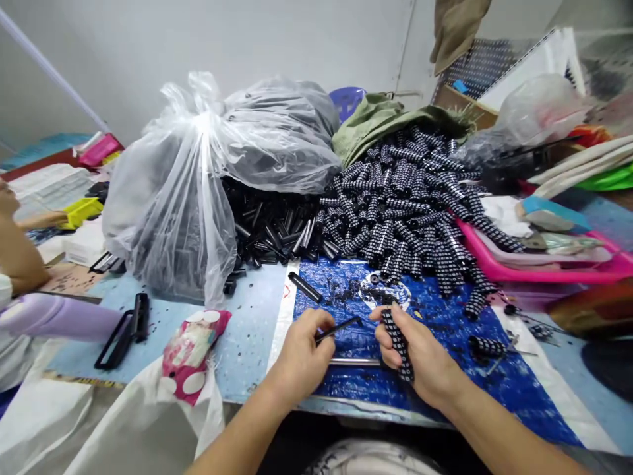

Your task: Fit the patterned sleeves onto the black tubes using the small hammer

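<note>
Over blue sheet (351, 386), L hand (307, 346) pinches blk strip (345, 326), R hand (422, 349) grips chequered roller (397, 343), prob. unfinished; roller pile (395, 204) behind sheet: done or to-do, can't tell.

1. The left hand (302, 349) pinches a slim black strip (341, 328).
2. The right hand (422, 353) grips a black-and-white patterned tube (397, 343).
3. A metal rod (353, 362) lies between the hands over a blue sheet (346, 389).
4. Behind, a heap of patterned tubes (403, 191) sits partly under an olive-green cloth (368, 122).
5. Left of it stands a knotted translucent bag (173, 211).
6. A pink tray (558, 270) stands at right, a lilac bottle (64, 318) at far left.
</note>
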The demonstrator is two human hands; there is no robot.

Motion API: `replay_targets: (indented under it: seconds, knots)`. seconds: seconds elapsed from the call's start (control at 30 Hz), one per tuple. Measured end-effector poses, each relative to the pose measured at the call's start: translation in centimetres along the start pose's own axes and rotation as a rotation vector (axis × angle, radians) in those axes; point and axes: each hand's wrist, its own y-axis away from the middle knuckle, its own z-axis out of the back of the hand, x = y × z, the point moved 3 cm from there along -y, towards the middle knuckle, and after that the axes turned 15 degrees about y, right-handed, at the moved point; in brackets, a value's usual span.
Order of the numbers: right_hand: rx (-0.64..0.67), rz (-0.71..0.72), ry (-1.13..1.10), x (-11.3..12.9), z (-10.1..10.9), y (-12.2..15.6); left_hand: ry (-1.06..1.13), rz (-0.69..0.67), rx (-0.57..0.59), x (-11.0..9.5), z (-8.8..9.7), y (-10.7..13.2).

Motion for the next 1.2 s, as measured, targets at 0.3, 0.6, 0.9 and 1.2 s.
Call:
replay_targets:
  seconds: [0.3,0.6,0.9,1.2]
  knots:
    - [0.078,-0.087,-0.021,-1.0,-2.1,1.0,0.398,-0.088,-0.085,-1.2,-2.7,1.4]
    - [-0.058,-0.146,-0.316,-0.2,-2.2,1.0,1.073,0.377,-0.198,-0.4,-4.8,1.0]
    - [-0.095,-0.271,-0.357,-2.0,-1.4,2.3,1.135,0.659,-0.13,0.9,-8.7,6.9]
    - [0.047,-0.232,-0.243,-1.1,-0.7,5.4,1.005,0.9,0.194,5.6,-7.7,11.6]
